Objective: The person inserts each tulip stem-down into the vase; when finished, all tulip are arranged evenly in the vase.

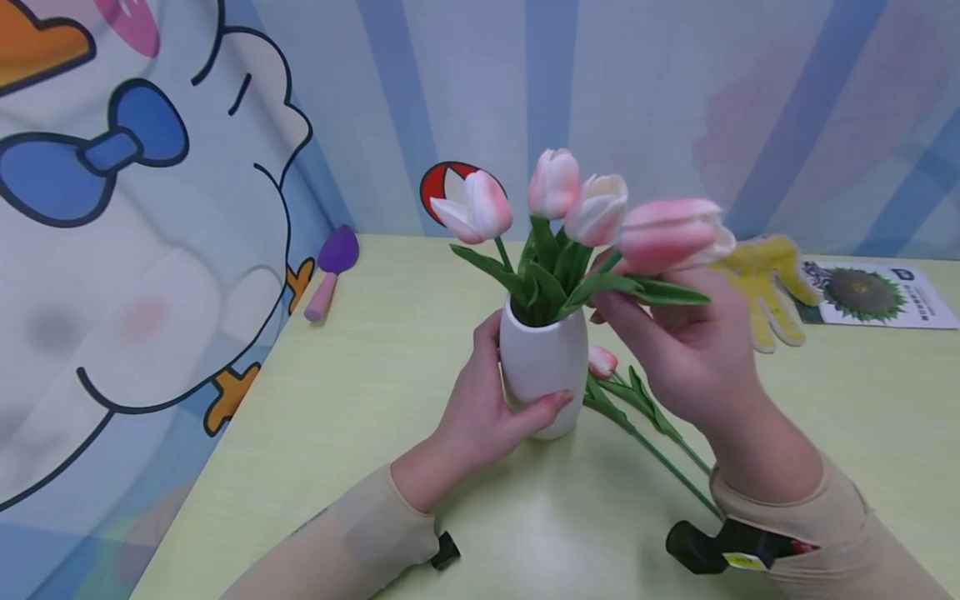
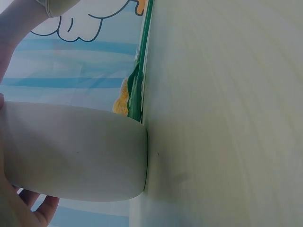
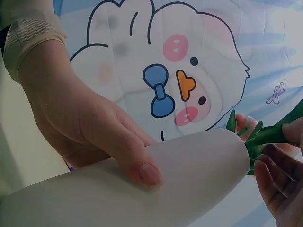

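A white vase (image 1: 544,367) stands on the table, and my left hand (image 1: 491,408) grips its side with the thumb across the front. Several pink-and-white tulips (image 1: 553,185) with green leaves rise from its mouth. At the rim's right side, my right hand (image 1: 686,350) pinches the green stem of a tulip (image 1: 671,235) whose bloom leans right over the hand. The right wrist view shows those fingers on the greenery (image 3: 265,136) just beyond the vase's mouth. In the left wrist view the vase (image 2: 78,151) appears sideways, its base against the tabletop.
More tulips (image 1: 652,408) lie on the table (image 1: 360,400) right of the vase, partly behind my right arm. A yellow glove (image 1: 765,287) and a printed packet (image 1: 877,293) lie at the back right. A small purple-and-pink trowel (image 1: 333,267) rests by the cartoon wall covering (image 1: 480,92).
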A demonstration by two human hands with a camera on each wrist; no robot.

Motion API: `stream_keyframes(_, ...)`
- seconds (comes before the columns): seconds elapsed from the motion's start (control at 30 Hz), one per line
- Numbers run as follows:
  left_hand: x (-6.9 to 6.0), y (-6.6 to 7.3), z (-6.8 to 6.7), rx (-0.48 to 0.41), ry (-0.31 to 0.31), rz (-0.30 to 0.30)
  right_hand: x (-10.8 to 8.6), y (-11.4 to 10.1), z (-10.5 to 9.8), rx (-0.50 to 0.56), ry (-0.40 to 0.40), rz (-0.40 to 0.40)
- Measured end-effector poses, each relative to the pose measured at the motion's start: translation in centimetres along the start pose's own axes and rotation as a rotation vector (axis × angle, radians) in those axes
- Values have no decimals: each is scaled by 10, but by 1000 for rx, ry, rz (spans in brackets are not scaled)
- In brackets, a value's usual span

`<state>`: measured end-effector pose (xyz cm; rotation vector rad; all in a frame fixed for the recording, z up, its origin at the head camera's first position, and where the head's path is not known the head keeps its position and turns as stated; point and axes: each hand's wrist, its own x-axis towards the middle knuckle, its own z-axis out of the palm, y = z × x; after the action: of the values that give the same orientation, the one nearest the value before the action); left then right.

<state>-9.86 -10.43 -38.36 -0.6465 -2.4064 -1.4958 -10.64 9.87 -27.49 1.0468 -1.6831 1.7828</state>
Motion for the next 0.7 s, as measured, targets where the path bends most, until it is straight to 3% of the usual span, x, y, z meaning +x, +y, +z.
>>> stream_keyframes(0.47, 0, 0, 0, 10, 4, -1, 2, 1, -1, -242, -10, 102)
stream_keyframes(0.7, 0, 0, 0, -1, 4, 1, 3, 0, -2, -302, -35, 128)
